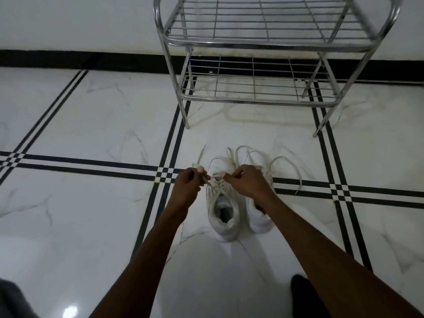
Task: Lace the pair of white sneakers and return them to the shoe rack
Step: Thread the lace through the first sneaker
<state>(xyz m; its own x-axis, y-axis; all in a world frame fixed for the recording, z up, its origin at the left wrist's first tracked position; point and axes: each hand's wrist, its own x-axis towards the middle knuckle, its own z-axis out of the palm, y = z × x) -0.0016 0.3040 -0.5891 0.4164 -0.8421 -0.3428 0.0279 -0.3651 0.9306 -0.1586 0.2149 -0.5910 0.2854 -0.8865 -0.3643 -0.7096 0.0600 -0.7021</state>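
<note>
Two white sneakers stand side by side on the floor, heels toward me: the left sneaker (pixel 223 216) and the right sneaker (pixel 260 220). My left hand (pixel 188 183) pinches one end of the white lace (pixel 214 183) at the left sneaker's upper eyelets. My right hand (pixel 246 181) pinches the other end above the same shoe and partly covers the right sneaker's front. Loose lace loops (pixel 243 154) lie spread beyond the toes. The chrome shoe rack (pixel 254 101) stands behind the shoes with two bare wire shelves.
The floor is glossy white marble tile with black double stripes (pixel 91 165). A black skirting (pixel 91 60) runs along the white wall behind the rack. A dark foot or sock (pixel 302 294) shows at the bottom right, and grey fabric at the bottom left.
</note>
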